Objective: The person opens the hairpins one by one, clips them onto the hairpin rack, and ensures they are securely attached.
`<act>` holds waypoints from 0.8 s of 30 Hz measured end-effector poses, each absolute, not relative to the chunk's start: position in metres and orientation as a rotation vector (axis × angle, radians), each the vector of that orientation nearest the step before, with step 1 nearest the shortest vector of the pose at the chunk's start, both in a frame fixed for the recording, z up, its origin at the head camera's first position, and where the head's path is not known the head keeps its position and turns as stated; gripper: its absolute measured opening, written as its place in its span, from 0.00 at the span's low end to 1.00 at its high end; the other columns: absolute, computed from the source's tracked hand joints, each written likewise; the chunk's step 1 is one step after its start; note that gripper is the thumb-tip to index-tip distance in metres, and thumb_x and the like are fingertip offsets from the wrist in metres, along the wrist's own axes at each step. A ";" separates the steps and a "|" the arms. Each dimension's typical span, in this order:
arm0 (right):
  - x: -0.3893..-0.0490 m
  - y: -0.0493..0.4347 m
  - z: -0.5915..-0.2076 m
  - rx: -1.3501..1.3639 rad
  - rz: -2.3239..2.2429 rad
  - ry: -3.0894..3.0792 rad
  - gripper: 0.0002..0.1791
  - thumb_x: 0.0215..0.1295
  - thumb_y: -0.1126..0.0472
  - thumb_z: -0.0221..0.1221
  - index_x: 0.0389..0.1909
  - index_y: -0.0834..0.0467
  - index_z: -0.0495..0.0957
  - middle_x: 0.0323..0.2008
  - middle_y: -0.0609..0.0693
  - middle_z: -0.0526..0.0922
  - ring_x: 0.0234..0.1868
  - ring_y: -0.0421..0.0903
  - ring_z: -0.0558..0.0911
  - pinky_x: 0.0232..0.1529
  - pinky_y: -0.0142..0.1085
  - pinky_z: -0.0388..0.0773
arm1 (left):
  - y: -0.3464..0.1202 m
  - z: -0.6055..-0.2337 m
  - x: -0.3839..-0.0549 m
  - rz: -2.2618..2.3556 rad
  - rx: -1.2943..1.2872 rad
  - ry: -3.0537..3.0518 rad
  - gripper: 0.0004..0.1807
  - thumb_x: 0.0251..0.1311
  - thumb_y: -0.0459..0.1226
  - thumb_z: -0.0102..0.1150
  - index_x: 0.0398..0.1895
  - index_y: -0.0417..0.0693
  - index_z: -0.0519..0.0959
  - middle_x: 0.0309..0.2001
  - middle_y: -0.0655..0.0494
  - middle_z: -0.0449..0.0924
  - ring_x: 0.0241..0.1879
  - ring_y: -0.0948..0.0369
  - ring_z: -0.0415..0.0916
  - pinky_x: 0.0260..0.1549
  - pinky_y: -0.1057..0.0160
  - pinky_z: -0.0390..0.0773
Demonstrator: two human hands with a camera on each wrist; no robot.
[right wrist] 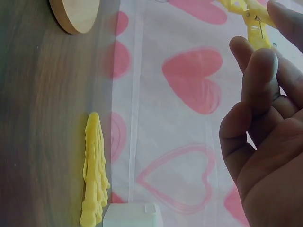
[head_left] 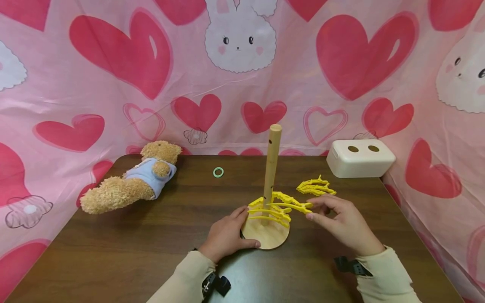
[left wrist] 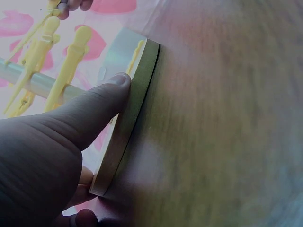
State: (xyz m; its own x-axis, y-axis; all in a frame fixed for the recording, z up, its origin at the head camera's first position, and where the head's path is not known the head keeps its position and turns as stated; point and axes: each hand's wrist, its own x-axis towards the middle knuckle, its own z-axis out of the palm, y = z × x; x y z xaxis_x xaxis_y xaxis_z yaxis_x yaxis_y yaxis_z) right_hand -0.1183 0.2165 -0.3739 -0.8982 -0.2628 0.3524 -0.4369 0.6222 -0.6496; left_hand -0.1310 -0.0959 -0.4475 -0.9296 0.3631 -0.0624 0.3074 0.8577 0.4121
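A wooden stand, a round base with an upright post, stands mid-table. My left hand grips the left edge of its base, thumb on top, as the left wrist view shows. Several yellow hair clips sit around the post's lower part, low above the base. My right hand pinches the end of another yellow hair clip, whose far end reaches to the post; whether it clasps the post I cannot tell. In the right wrist view, thumb and fingers hold that clip.
More yellow hair clips lie in a pile behind my right hand. A white box with two round holes stands at the back right. A teddy bear in blue lies at the left, and a green ring at the back.
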 end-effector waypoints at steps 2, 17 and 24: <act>-0.118 0.214 -0.374 0.577 1.136 -2.630 0.14 0.57 0.58 0.73 0.45 0.52 0.86 0.31 0.39 0.81 0.29 0.39 0.77 0.30 0.32 0.76 | -0.096 -0.447 -0.131 0.608 0.523 2.889 0.58 0.45 0.71 0.67 0.76 0.50 0.64 0.76 0.54 0.61 0.63 0.48 0.72 0.54 0.45 0.76; -0.118 0.200 -0.379 0.616 1.133 -2.592 0.17 0.57 0.59 0.73 0.48 0.54 0.85 0.32 0.42 0.81 0.30 0.39 0.76 0.31 0.34 0.76 | -0.094 -0.444 -0.130 0.546 0.550 2.870 0.57 0.48 0.71 0.65 0.76 0.49 0.64 0.76 0.52 0.59 0.64 0.47 0.72 0.54 0.45 0.76; -0.118 0.195 -0.378 0.579 1.164 -2.618 0.18 0.59 0.58 0.72 0.51 0.54 0.85 0.36 0.42 0.82 0.31 0.40 0.76 0.32 0.33 0.77 | -0.093 -0.445 -0.131 0.525 0.536 2.868 0.56 0.49 0.71 0.64 0.76 0.49 0.64 0.77 0.52 0.58 0.64 0.47 0.71 0.55 0.44 0.75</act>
State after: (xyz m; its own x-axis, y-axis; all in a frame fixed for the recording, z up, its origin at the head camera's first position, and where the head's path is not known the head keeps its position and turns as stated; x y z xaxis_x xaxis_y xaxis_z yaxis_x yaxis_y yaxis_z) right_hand -0.1184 0.1945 -0.3781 -0.8988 -0.2645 0.3496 -0.4368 0.6091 -0.6620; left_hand -0.1308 -0.0928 -0.4451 -0.9195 0.3781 -0.1071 0.3157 0.8730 0.3718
